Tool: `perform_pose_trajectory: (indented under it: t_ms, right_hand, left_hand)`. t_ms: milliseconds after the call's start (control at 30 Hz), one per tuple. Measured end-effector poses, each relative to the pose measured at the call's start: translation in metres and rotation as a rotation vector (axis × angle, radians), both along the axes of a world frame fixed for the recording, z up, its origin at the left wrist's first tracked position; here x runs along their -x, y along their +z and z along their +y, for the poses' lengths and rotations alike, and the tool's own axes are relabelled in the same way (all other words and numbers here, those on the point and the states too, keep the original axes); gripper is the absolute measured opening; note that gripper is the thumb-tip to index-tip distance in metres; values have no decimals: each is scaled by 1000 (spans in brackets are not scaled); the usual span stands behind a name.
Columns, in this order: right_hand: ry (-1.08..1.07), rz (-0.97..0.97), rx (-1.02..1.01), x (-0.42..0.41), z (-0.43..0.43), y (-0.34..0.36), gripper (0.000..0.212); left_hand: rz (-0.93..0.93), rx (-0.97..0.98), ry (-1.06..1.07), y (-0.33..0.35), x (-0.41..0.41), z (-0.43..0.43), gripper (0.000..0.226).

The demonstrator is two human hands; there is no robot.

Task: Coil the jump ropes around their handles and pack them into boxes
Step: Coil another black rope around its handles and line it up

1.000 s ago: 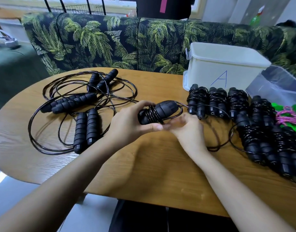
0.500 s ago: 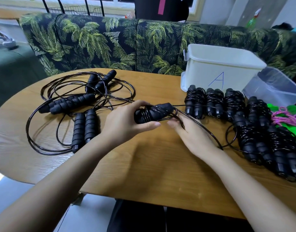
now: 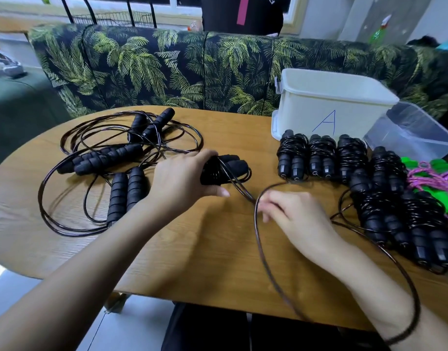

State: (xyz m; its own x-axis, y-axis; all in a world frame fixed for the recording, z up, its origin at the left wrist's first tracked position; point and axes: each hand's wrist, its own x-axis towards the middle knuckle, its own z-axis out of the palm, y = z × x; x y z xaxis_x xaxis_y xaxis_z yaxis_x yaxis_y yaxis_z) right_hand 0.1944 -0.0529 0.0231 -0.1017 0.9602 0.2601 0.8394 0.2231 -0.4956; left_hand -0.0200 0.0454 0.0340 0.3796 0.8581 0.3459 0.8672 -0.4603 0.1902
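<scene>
My left hand (image 3: 182, 181) grips a pair of black handles (image 3: 228, 167), fingers wrapped round them, just above the bench (image 3: 205, 254) near its middle. A few turns of cord (image 3: 256, 224) sit on the handles. The rest runs off in a big loose loop, past my right hand (image 3: 296, 216) and round my right forearm. Right hand fingers curl on the cord, pinching it; that part is blurred. Uncoiled ropes (image 3: 111, 158) lie tangled on the bench to the left. Finished bundles (image 3: 369, 178) lie in rows to the right, in front of a white box (image 3: 329, 107) marked A. A clear box (image 3: 415, 133) sits just beside it. Green and pink rope (image 3: 435, 178) at the far right edge.
</scene>
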Motion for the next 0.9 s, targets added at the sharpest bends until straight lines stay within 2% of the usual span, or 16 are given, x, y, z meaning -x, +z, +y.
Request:
perform_pose_trajectory:
  t_ms: [100,233,367,467,533,800,900]
  right_hand:
    - [-29,-170,90,8,-1,0,24]
    - [-16,-313,20,17,1,-9,21]
    - [57,-419,-137,33,0,-13,15]
    - [103,-345,-39,37,0,-18,29]
    - [107,-297,-45,36,-1,-20,34]
    - [80,-99,-24,31,-5,-19,38]
    - [55,-125,1,25,-4,-8,42]
  left_hand:
    - [-118,105,-5,-1,-2,-1,112]
    - [-210,134,-6,-4,-6,-5,98]
    - [-282,123,37,-4,-16,-13,83]
    - [-317,116,88,-3,-20,-15,63]
    - [-312,112,100,0,-21,-14,57]
    - [-281,63,106,8,-20,-3,61]
    - [-285,15,92,11,-18,0,67]
